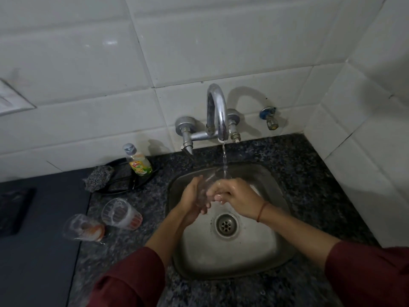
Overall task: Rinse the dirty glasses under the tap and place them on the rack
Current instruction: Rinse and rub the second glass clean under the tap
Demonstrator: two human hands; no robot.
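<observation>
— Maroon sleeves [128, 284] come first. Left of the sink, on our speckled granite desk [298, 165], two clear orange-banded glasses [121, 213] lie on their sides, nearer our left hand [191, 196].
— That hand cups the clear tumbler [209, 179], tilted up under the chrome tap [218, 111]; our right hand [234, 193] curls round it. We see no rack.

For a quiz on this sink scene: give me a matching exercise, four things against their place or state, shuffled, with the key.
Things
1. tap
2. held glass
3. soap bottle
4. two dirty glasses

Place or state
a. standing by the tiled wall
b. untouched on the counter, left of the sink
c. running water
d. gripped by the left hand and right hand over the sink

Pairs: 1-c, 2-d, 3-a, 4-b
</observation>
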